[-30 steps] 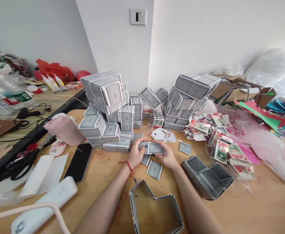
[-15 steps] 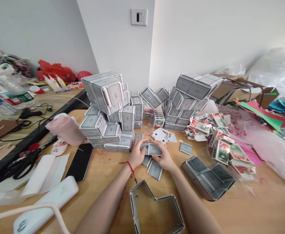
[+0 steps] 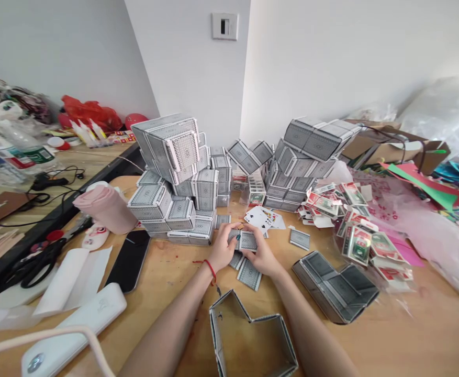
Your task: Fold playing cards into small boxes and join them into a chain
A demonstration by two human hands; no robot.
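Note:
Between my hands are grey patterned playing cards [image 3: 248,241], backs up, just above the table. My left hand [image 3: 223,246] grips their left end, thumb on top. The right hand [image 3: 264,250] closes on the right end with thumb and fingers. Below them, more cards [image 3: 248,274] lie face down on the wood. Face-up cards [image 3: 258,218] are fanned out just beyond my fingers. Nearer me stands a heart-shaped frame [image 3: 253,320] made of cards, open in the middle. A second card-built shape [image 3: 335,288], with a bottom, sits right of my right forearm.
Stacked card-covered blocks [image 3: 198,193] rise at the back left, and another stack [image 3: 292,167] at the back right. Torn card boxes [image 3: 357,243] and plastic lie to the right. A phone [image 3: 128,262], white power bank [image 3: 76,327], scissors [image 3: 43,267] and pink cloth roll [image 3: 105,207] are on the left.
My right hand has shifted slightly left, closer to my left hand, with the cards still held between them. The things on the table stay where they were.

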